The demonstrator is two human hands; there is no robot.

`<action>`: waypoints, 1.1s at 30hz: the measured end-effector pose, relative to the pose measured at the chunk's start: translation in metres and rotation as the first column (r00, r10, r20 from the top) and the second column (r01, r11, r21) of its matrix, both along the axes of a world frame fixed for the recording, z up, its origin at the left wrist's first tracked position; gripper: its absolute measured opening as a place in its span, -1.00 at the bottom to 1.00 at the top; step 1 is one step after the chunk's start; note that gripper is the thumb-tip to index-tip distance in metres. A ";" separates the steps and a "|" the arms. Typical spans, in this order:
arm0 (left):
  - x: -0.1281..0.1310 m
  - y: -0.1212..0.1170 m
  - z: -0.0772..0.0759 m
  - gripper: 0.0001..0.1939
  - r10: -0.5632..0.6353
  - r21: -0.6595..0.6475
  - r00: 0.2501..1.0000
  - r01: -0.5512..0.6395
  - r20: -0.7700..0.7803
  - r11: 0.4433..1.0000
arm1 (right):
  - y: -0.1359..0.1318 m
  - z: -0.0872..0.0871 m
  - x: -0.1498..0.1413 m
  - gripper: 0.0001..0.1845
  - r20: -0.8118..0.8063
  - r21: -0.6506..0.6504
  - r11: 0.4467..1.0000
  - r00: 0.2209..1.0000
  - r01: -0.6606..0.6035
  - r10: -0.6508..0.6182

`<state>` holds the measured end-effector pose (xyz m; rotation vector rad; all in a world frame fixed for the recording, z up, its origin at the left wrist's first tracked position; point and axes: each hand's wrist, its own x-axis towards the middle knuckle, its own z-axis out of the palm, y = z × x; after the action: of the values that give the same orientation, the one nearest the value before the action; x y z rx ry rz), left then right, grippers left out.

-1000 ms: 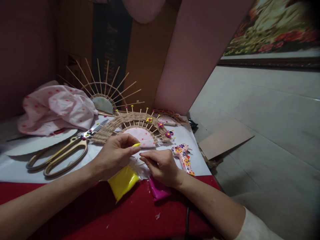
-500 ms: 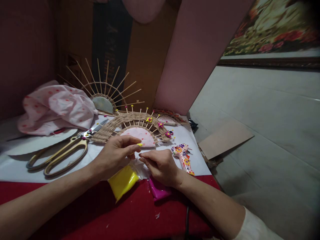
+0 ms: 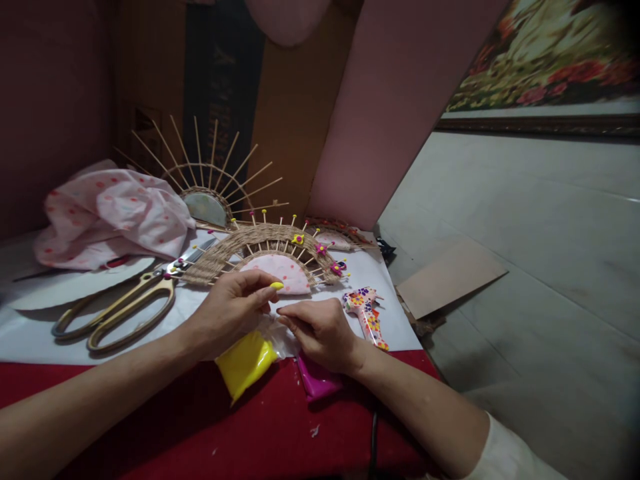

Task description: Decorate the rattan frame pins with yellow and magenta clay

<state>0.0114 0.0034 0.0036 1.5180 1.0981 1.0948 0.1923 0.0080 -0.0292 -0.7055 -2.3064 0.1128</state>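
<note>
Faint lettering (image 3: 223,107) is running lengthwise along dark stripe (image 3: 225,27) of cardboard box (image 3: 305,100), standing behind stick frame (image 3: 206,207); blur is leaving words unreadable. Small printed mark (image 3: 146,119), behind frame's left side, is showing too dimly for reading.

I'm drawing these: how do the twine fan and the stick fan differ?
The twine fan has a wide woven band; the stick fan has mostly bare sticks. The twine fan has pink and yellow tips; the stick fan's tips are plain. Both have half-round middles.

The red table (image 3: 225,433) bears white paper (image 3: 395,320) and two packets (image 3: 246,363).
</note>
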 end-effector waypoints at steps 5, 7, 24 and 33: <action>-0.002 0.002 -0.006 -0.79 -0.074 0.008 0.997 0.074 -0.005 0.997 | 0.001 -0.001 0.000 -0.79 0.046 -0.027 1.000 0.999 -0.010 0.012; -0.003 0.003 -0.007 -0.78 -0.093 0.002 0.996 0.093 0.013 0.996 | 0.002 -0.001 0.000 -0.78 0.073 -0.032 0.999 0.997 -0.010 0.012; 0.002 0.002 -0.008 -0.78 -0.003 -0.038 0.992 0.008 0.125 0.999 | 0.001 0.001 -0.001 -0.79 0.079 -0.036 0.999 0.997 -0.011 0.014; -0.001 0.001 0.001 -0.77 -0.003 -0.003 1.000 0.003 -0.006 1.000 | 0.002 -0.001 0.000 -0.78 0.064 -0.034 0.999 0.998 -0.023 0.025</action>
<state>0.0102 0.0041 0.0044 1.5206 1.1010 1.0864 0.1922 0.0098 -0.0301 -0.7076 -2.3795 0.1420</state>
